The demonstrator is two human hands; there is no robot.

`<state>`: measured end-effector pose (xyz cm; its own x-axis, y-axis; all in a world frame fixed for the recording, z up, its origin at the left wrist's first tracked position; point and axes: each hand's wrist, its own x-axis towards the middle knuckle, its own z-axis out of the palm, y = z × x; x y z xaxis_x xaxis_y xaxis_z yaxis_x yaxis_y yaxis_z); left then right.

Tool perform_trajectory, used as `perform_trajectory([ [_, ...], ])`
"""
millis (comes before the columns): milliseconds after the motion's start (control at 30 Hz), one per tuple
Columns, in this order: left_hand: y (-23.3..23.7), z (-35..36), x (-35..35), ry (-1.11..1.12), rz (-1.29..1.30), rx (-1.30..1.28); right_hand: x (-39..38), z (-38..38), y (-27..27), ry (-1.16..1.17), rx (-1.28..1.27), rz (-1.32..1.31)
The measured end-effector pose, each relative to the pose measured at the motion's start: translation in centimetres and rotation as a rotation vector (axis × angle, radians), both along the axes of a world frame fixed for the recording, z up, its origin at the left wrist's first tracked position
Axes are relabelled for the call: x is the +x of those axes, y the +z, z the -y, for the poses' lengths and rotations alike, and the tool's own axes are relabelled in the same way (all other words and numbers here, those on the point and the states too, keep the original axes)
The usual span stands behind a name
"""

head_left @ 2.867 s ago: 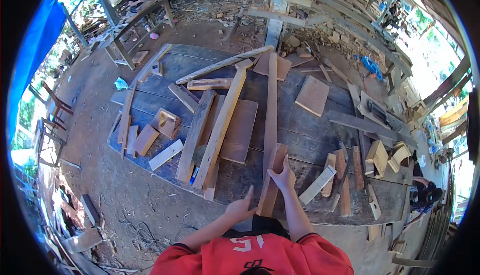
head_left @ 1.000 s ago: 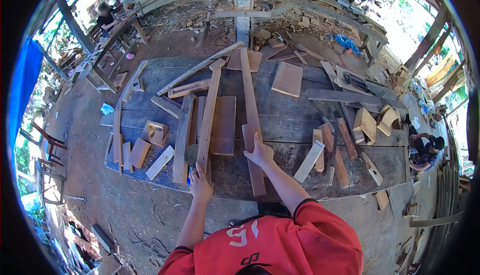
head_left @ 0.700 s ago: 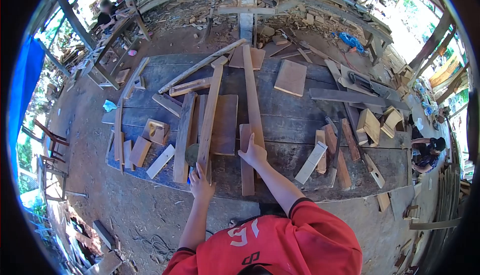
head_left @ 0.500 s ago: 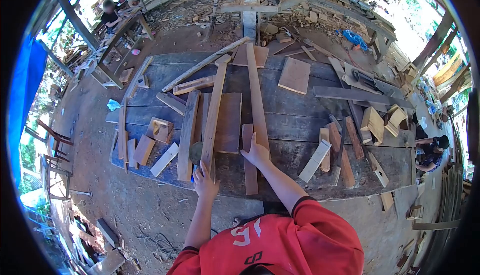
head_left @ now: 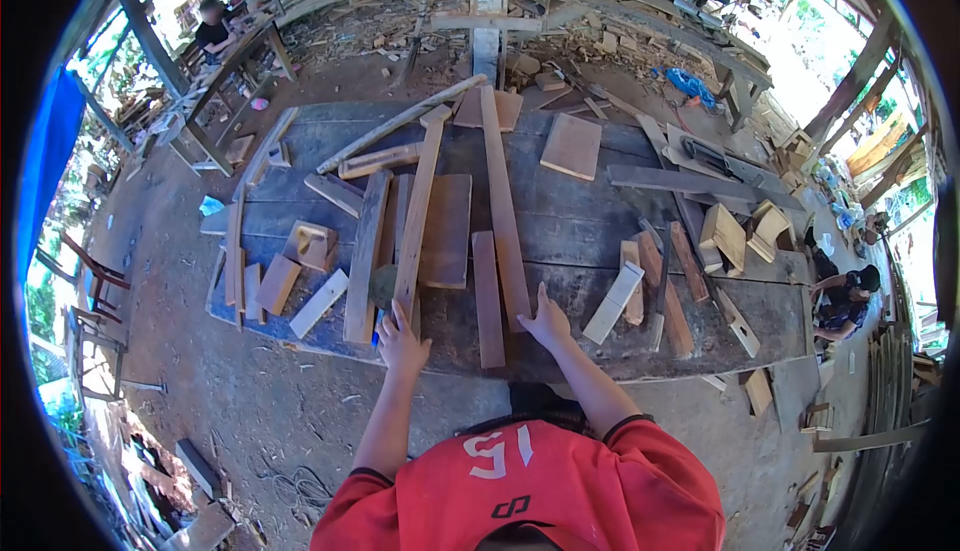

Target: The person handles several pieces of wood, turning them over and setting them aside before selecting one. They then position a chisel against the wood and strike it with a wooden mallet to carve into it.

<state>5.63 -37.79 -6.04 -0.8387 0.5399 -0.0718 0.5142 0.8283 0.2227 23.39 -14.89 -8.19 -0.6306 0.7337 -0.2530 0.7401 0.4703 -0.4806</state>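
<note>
Near the front edge of a dark plank table [head_left: 570, 241], my left hand [head_left: 403, 343] rests with spread fingers at the lower end of a long wooden strip [head_left: 420, 206]. A small blue object shows beside its fingertips. My right hand [head_left: 547, 321] lies open at the lower end of a second long strip [head_left: 503, 201], thumb and fingers apart. Between the hands is a short reddish wooden bar [head_left: 487, 296]. A wide board [head_left: 447, 231] and a thick beam [head_left: 368, 256] lie to the left.
Wooden blocks [head_left: 278, 284] sit on the table's left side. Sticks, a pale block [head_left: 613, 303] and notched pieces [head_left: 723, 239] lie on the right. A square board [head_left: 571, 147] is further back. Other people are at the far left and at the right side [head_left: 845, 301].
My right hand has moved down along its strip to the lower end, away from the short reddish bar. My left hand stays at its strip's end. The whole view has shifted slightly.
</note>
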Motion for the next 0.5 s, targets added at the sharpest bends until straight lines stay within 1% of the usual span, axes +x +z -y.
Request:
perform_trajectory([
  [67, 0.1, 0.1, 0.0, 0.001, 0.015, -0.002, 0.6, 0.4, -1.6, -0.005, -0.017, 0.017],
  [133, 0.4, 0.0, 0.0, 0.016, 0.039, -0.019, 0.6, 0.8, -1.6, -0.004, -0.032, 0.029],
  [200, 0.8, -0.1, 0.1, 0.029, 0.048, -0.026, -0.1, 0.9, -1.2, -0.058, -0.119, 0.055],
  [333, 0.8, -0.2, 0.2, 0.033, 0.048, -0.053, -0.6, 0.7, -0.5, -0.079, -0.139, 0.062],
  [500, 1.0, -0.4, 0.4, 0.044, 0.048, -0.077, 0.0, 0.4, -2.0, -0.021, -0.119, -0.043],
])
